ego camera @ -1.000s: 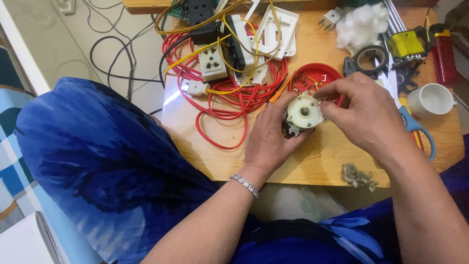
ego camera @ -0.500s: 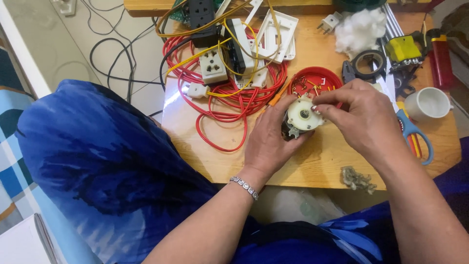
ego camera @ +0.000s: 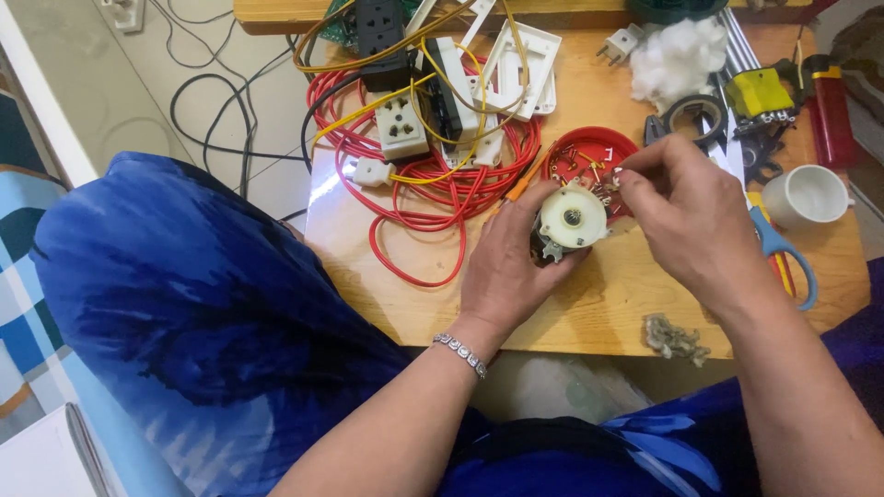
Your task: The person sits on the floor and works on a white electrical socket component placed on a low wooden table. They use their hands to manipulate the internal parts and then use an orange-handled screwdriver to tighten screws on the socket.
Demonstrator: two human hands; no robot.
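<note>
While my left hand (ego camera: 511, 267) grips the small motor (ego camera: 571, 219), my right hand (ego camera: 686, 221) pinches a screw from the red lid (ego camera: 589, 147); seating it needs steady alignment.

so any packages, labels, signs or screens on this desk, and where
No signs or screens show.
Yellow label plate: on a dark tool at the table's far right; squarish, its print too small to make out.
Red lid: round and shallow, beyond the right hand, holding small screws.
Red lighter: right edge, with a yellow band.
</note>
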